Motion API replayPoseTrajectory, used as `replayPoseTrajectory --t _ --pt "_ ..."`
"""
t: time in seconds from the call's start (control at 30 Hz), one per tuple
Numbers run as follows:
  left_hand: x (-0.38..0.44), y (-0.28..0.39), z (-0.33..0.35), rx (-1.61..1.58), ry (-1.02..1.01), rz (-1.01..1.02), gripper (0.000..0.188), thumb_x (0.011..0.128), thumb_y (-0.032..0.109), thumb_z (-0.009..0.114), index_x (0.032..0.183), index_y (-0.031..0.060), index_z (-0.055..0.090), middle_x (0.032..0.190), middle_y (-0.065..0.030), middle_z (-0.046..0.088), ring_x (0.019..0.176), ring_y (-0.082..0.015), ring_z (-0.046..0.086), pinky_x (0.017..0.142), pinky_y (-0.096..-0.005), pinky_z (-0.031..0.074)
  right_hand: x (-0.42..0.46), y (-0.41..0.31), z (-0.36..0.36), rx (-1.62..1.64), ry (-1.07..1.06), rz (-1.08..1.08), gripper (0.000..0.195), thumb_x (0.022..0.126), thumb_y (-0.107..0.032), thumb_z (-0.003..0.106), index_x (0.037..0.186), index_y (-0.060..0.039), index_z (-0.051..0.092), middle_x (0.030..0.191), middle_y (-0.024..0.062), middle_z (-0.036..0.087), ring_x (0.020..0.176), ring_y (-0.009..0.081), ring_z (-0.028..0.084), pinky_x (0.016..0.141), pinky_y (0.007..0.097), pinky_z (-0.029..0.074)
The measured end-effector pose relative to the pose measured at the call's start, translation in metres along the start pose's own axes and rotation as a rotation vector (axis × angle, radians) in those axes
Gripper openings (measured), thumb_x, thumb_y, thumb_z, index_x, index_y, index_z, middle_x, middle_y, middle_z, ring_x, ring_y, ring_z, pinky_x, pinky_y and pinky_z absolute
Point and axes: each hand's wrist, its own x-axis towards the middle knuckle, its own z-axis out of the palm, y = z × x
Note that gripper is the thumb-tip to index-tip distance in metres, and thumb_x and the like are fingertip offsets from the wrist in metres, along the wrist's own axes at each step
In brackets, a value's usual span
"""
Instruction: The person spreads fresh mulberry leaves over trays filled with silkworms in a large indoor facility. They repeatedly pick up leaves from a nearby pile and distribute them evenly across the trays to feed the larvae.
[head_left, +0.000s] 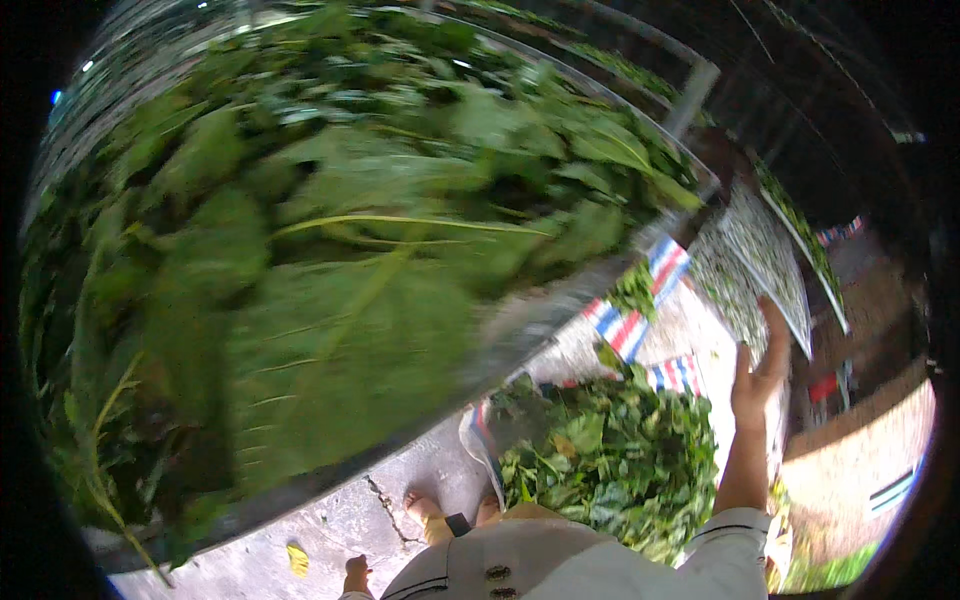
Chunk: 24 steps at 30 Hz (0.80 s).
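A broad heap of large green leaves (352, 322) fills a raised tray with a metal-looking edge (525, 352) before me, blurred in places. My right hand (757, 390) is stretched out to the right, thumb and fingers apart, with nothing seen in it. Below and left of that hand, a sack (480, 439) with red, white and blue stripes stands full of smaller leaves (622, 450). My left hand (358, 576) hangs low near the bottom edge, over the floor. Its fingers are too small and partly hidden to make out.
On the right, another tray (750, 277) carries chopped or small plant bits. A metal frame post (690, 97) rises at the far corner of the near tray. The concrete floor (330, 517) has a crack and a yellow leaf (298, 559). My bare feet (424, 506) stand beside the sack.
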Motion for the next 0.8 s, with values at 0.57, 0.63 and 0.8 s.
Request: replayPoseTrajectory --t 0.57,0.63,0.8 --pt "-0.063 0.315 0.040 0.439 -0.147 0.615 0.040 0.081 0.032 0.065 0.107 0.0025 0.057 0.086 -0.0114 0.066 0.081 -0.0223 0.063 0.072 -0.0315 0.050 -0.690 0.077 0.076 -0.022 -1.462 1.878 0.132 0.047 -0.065 0.077 0.144 -0.0126 0.005 0.147 0.0241 -0.005 0.136 0.0409 0.000 0.108 0.0540 0.018" --pt "-0.072 0.367 0.066 0.307 -0.310 0.469 0.041 0.082 0.030 0.064 0.109 0.0008 0.056 0.097 -0.0150 0.064 0.093 -0.0227 0.061 0.079 -0.0322 0.049 -0.739 0.086 0.124 0.040 -1.330 1.687 0.129 0.049 -0.061 0.079 0.144 -0.0127 0.006 0.149 0.0202 -0.002 0.137 0.0384 0.002 0.105 0.0606 0.016" --pt "0.011 0.275 0.145 0.393 -0.234 0.424 0.052 0.077 0.041 0.066 0.109 0.0023 0.055 0.110 -0.0177 0.057 0.105 -0.0350 0.053 0.092 -0.0462 0.040 -0.734 0.209 0.293 -0.168 -1.226 1.409 0.106 0.065 -0.046 0.076 0.143 -0.0114 0.012 0.150 0.0128 0.008 0.138 0.0303 0.011 0.104 0.0578 0.018"
